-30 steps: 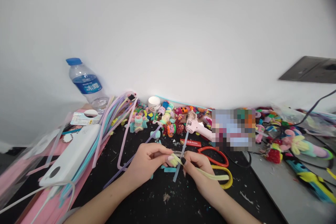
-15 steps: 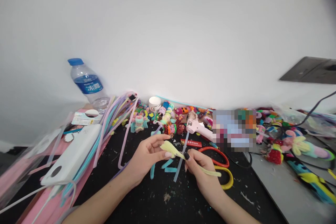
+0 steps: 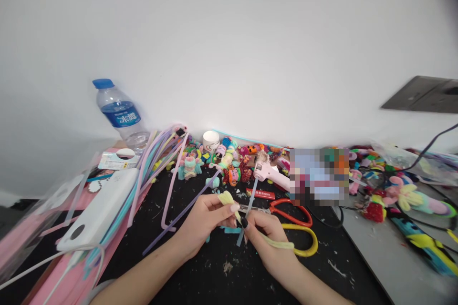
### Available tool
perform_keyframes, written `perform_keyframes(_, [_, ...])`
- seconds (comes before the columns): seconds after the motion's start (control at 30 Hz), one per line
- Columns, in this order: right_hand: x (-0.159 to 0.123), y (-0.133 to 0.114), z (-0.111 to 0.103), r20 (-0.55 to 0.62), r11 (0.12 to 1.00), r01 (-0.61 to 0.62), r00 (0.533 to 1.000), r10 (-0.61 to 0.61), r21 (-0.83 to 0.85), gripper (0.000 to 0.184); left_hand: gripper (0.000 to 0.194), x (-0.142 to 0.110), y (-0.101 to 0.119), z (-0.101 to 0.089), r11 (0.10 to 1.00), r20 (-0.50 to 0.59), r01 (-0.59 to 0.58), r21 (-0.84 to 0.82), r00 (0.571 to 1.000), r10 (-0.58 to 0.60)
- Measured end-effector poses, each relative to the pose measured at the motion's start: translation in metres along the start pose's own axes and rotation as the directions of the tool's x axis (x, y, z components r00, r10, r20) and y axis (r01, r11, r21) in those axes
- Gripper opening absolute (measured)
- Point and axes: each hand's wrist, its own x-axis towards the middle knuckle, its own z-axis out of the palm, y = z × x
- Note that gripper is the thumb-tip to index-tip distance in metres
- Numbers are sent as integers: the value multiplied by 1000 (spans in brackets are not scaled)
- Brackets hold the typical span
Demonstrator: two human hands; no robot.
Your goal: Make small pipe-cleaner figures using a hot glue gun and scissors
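Between my hands is a pale yellow pipe cleaner (image 3: 226,198), its looped end bunched up and its tail running under my right palm. My left hand (image 3: 206,217) is closed, pinching the looped part between thumb and fingers. With thumb and fingertips, my right hand (image 3: 266,233) grips the stem just below the loops. A translucent glue stick (image 3: 252,194) juts from the pink glue gun (image 3: 268,172) behind my fingers. Scissors with one red and one yellow handle (image 3: 304,240) lie beside my right hand. Short blue pipe cleaner pieces (image 3: 232,230) are partly hidden below my hands.
A bundle of pastel pipe cleaners (image 3: 143,186) and a white power bank (image 3: 100,209) lie at left, near a water bottle (image 3: 119,112). Small fuzzy figures (image 3: 189,167) and a paper cup (image 3: 211,141) line the wall. A black cable (image 3: 422,152) hangs at right.
Both hands stay on the yellow pipe cleaner. Its looped end was exposed half a second ago; now my left fingers have closed around it and my hands sit slightly lower and nearer each other.
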Motion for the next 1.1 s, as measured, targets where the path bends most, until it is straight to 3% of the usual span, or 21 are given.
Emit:
perform_keyframes(0.27, [4, 1, -5, -31, 986, -41, 998, 46, 164, 31, 26, 0, 8, -1, 969, 61, -84, 231, 996, 72])
perform_keyframes(0.43, [3, 3, -6, -54, 965, -45, 997, 60, 258, 34, 23, -6, 10, 2, 908, 263, -41, 416, 962, -78])
perform_keyframes(0.6, [1, 2, -5, 12, 989, 39, 999, -42, 145, 36, 21, -13, 7, 3, 862, 381, -23, 506, 903, -200])
perform_keyframes(0.83, [4, -2, -12, 298, 981, 56, 948, -111, 186, 37, 24, -13, 15, 1, 860, 452, 121, 496, 809, -375])
perform_keyframes(0.9, [4, -3, -12, 278, 986, 49, 956, -92, 159, 37, 24, -12, 14, 1, 872, 413, 132, 472, 841, -350])
perform_keyframes(1.03, [5, -1, -11, -42, 991, -4, 999, 10, 130, 38, 21, -6, 7, 1, 900, 223, 22, 436, 966, -132])
perform_keyframes(1.1, [6, 1, -9, -153, 991, -26, 987, 46, 132, 38, 20, -4, 4, 1, 870, 137, -55, 490, 990, -15])
